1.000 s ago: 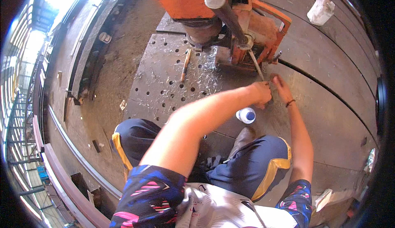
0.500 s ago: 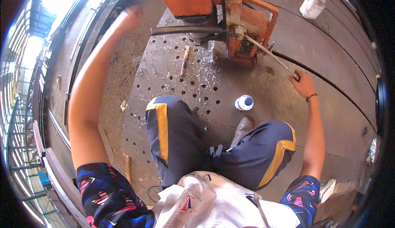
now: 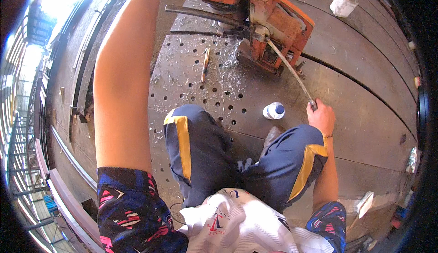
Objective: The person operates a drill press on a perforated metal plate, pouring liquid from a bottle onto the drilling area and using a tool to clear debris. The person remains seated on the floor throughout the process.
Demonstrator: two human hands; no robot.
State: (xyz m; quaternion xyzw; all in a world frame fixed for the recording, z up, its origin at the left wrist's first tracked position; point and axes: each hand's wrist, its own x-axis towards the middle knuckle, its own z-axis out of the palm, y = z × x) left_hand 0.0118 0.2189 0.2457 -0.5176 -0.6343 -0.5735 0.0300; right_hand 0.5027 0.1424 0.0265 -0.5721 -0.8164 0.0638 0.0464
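Observation:
My right hand is closed around the end of a long metal feed lever on an orange drilling machine. The lever slopes from the machine's hub down toward my right knee. A second, dark bar sticks out to the left from the machine. Beyond the upper edge, my left hand is out of sight; only the raised left arm shows. Below the drill head lies a perforated steel plate strewn with curly metal shavings.
On the plate lies a thin brush-like stick. A white bottle with a blue cap stands near my right knee. Farther off at upper right is a whitish plastic container. Long steel beams run along the left.
My left arm has reached farther up, carrying the hand out of the picture. The right hand has pulled the lever's end down and slightly left.

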